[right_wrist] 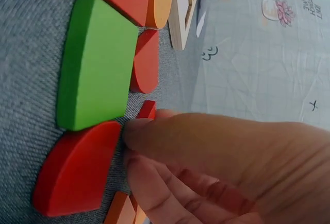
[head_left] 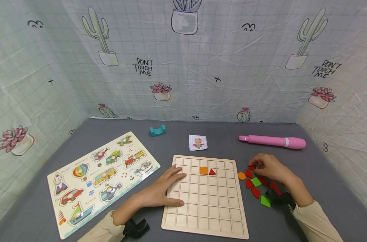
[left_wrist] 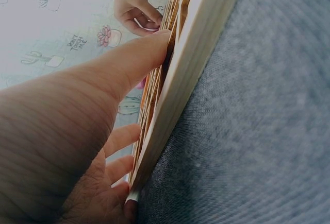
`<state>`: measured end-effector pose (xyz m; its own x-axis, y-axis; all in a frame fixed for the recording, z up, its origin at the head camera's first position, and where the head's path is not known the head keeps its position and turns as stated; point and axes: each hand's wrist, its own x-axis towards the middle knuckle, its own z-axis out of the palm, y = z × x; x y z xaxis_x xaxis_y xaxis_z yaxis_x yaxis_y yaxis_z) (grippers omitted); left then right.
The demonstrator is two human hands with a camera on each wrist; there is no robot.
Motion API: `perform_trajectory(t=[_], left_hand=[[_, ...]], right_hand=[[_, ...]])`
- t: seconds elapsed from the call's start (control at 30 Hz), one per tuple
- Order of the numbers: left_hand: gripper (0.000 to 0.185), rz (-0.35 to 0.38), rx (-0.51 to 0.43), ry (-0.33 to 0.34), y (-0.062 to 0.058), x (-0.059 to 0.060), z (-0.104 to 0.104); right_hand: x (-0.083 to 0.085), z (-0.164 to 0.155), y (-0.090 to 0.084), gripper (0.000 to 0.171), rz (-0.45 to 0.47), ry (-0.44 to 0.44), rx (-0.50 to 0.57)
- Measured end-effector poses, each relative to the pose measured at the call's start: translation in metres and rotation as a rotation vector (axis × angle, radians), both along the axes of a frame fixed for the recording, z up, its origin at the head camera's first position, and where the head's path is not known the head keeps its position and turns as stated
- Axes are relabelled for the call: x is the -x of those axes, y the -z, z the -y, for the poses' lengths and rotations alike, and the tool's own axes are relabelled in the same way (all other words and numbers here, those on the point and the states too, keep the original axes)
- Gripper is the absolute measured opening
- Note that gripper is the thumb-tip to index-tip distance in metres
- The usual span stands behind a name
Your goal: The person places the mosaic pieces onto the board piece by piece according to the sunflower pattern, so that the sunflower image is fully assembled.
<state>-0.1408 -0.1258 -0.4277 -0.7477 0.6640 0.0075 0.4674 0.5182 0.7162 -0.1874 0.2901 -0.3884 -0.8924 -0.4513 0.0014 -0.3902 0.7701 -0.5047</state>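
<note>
A light wooden grid board (head_left: 204, 201) lies in front of me, with an orange square (head_left: 203, 170) and a red triangle (head_left: 212, 171) in adjoining cells. My left hand (head_left: 162, 190) rests spread on the board's left side, thumb and fingertips over its edge. To the right of the board, my right hand (head_left: 269, 167) pinches a small red piece (right_wrist: 148, 109) low over the loose pieces; thumb and fingers hide most of it. Around that hand lie red quarter-round pieces (right_wrist: 77, 170), green pieces (head_left: 265, 201) and an orange disc (head_left: 242, 176).
A small card (head_left: 198, 142) with a flower pattern lies beyond the board. Behind are a teal bracket-shaped block (head_left: 157, 130) and a pink cylindrical stick (head_left: 271, 141). A vehicle puzzle board (head_left: 103, 181) covers the left. A printed cloth (head_left: 183, 67) hangs along the back.
</note>
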Motion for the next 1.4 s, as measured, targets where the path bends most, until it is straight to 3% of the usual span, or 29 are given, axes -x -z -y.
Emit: perform_trajectory(t=[0.5, 0.97, 1.4], left_hand=[[0.081, 0.014, 0.002, -0.003, 0.0, 0.0, 0.0], [0.081, 0.014, 0.009, -0.004, -0.001, 0.001, -0.001], [0.081, 0.018, 0.01, -0.007, 0.0, 0.0, -0.001]], right_hand=[[0.0, 0.02, -0.003, 0.016, -0.071, -0.013, 0.091], [-0.004, 0.066, -0.014, 0.016, -0.06, -0.144, 0.136], [0.005, 0.111, -0.004, 0.015, -0.026, -0.287, 0.139]])
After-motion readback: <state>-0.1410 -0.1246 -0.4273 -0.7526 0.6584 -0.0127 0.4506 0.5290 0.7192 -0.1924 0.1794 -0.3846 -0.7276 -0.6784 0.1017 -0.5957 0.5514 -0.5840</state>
